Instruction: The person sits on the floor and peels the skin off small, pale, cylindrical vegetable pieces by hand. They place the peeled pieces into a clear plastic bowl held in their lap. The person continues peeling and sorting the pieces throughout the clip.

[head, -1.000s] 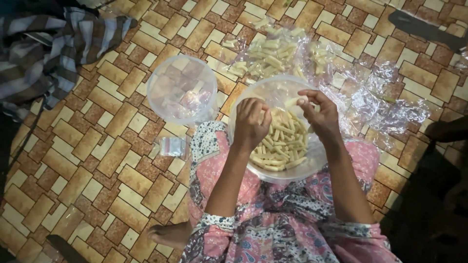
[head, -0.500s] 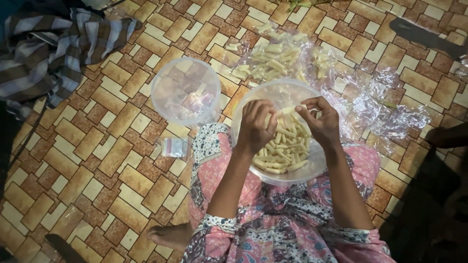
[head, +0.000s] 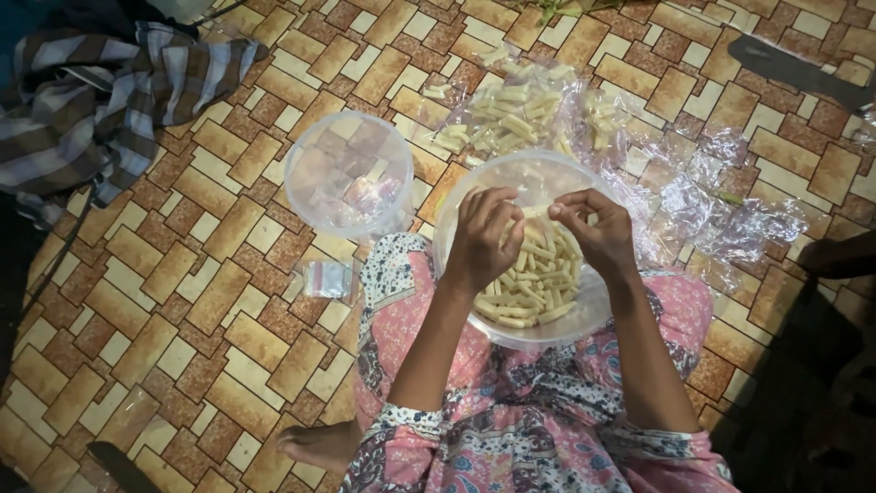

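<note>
Pale snack sticks (head: 534, 274) are lying in a clear bowl (head: 456, 239) on the person's lap. Above the bowl, left hand (head: 482, 239) and right hand (head: 595, 233) are pinching one stick between them. Beyond the bowl, plastic wrap (head: 693, 196) is spreading over the floor (head: 182, 310); an empty bowl (head: 349, 173) is sitting left of it.

Dim scene, centre lit from above, dark corners, mild blur.
</note>
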